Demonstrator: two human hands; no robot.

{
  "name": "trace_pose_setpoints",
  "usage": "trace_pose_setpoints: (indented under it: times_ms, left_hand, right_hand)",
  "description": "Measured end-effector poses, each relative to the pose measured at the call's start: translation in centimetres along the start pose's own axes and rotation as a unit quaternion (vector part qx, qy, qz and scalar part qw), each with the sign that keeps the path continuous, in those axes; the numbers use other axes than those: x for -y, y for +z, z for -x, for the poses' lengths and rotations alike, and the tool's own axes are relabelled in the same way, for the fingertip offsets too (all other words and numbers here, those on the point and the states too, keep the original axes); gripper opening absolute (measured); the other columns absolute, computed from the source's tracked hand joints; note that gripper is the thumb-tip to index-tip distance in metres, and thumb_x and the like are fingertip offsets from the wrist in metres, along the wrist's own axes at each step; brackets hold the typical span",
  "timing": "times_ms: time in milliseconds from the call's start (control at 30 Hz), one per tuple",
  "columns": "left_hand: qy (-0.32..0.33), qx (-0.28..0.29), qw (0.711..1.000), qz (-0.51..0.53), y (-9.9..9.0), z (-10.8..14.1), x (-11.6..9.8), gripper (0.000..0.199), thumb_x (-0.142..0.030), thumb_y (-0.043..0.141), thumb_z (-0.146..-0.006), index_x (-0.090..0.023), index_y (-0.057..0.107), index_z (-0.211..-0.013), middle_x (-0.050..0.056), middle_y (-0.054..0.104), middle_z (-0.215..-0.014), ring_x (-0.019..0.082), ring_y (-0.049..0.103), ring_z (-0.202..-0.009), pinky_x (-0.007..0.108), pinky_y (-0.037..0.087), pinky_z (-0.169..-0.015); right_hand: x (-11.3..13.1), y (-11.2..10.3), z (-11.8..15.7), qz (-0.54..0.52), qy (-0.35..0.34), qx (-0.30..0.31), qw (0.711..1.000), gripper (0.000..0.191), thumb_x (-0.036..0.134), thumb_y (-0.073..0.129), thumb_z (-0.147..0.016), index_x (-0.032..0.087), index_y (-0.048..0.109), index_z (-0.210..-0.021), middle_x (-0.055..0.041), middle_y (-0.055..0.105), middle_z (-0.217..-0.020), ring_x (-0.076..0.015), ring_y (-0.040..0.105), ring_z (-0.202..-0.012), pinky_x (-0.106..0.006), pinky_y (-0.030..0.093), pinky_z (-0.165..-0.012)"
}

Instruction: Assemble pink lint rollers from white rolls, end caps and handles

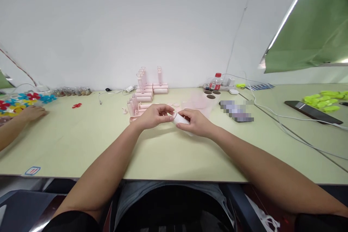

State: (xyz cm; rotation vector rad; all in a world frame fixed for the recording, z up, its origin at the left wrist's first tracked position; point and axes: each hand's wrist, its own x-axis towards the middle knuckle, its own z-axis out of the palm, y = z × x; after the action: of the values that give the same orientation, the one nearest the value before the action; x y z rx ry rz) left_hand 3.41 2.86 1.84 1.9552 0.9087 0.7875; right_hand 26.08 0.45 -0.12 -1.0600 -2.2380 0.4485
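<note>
Over the middle of the table, a white cylinder (pixel 180 119) with a thin dark ring near its far end lies tilted in my hands. My right hand (pixel 199 122) wraps round its body, hiding part of it. Thumb and fingertips of my left hand (pixel 155 116) pinch the ringed end; any small part between them is too small to make out. Just beyond my left hand stand several clear pink tubes (pixel 132 105) beside pink cylinders (pixel 143 99) lying on their sides. A small pale pink ring (pixel 176 104) rests behind my hands.
Right of my hands are a translucent pink bag (pixel 199 103), dark round discs (pixel 211 96), a red-capped bottle (pixel 216 82) and a blurred-out flat object (pixel 236 111). White cables (pixel 268 107) cross the right side. Another person's hand (pixel 34 112) touches colourful flower-shaped pieces (pixel 19 107) at left.
</note>
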Motion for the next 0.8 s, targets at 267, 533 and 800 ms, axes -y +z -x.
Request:
trace_pose_setpoints:
  times_ms: [267, 533, 800]
  left_hand:
    - [0.006, -0.003, 0.998, -0.062, -0.14, 0.24, -0.31, 0.042, -0.051, 0.072, -0.077, -0.018, 0.073, -0.104, 0.005, 0.067, -0.091, 0.014, 0.056, -0.077, 0.026, 0.047, -0.068]
    - [-0.005, -0.005, 0.997, -0.079, -0.14, 0.23, -0.37, 0.045, -0.052, 0.072, -0.075, -0.019, 0.074, -0.106, 0.003, 0.065, -0.08, 0.015, 0.058, -0.074, 0.026, 0.045, -0.064]
    - [-0.01, 0.006, 0.995, -0.094, -0.3, 0.37, -0.72, 0.044, -0.052, 0.072, -0.075, -0.02, 0.075, -0.105, 0.001, 0.063, -0.075, 0.013, 0.054, -0.068, 0.024, 0.043, -0.06]
  right_hand:
    - [-0.19, 0.07, 0.06, 0.015, -0.024, -0.015, 0.999, 0.025, 0.033, 0.068, -0.081, 0.018, 0.068, -0.101, -0.0045, 0.065, -0.085, -0.017, 0.055, -0.072, -0.029, 0.04, -0.064]
    - [-0.1, 0.08, 0.03, 0.024, -0.029, -0.017, 0.999, 0.022, 0.033, 0.068, -0.081, 0.019, 0.068, -0.098, -0.0048, 0.066, -0.084, -0.0177, 0.057, -0.073, -0.029, 0.04, -0.064]
    - [-0.11, 0.09, 0.07, 0.026, -0.032, -0.014, 0.999, 0.025, 0.034, 0.068, -0.082, 0.019, 0.068, -0.101, -0.0054, 0.066, -0.086, -0.0179, 0.057, -0.074, -0.029, 0.041, -0.065]
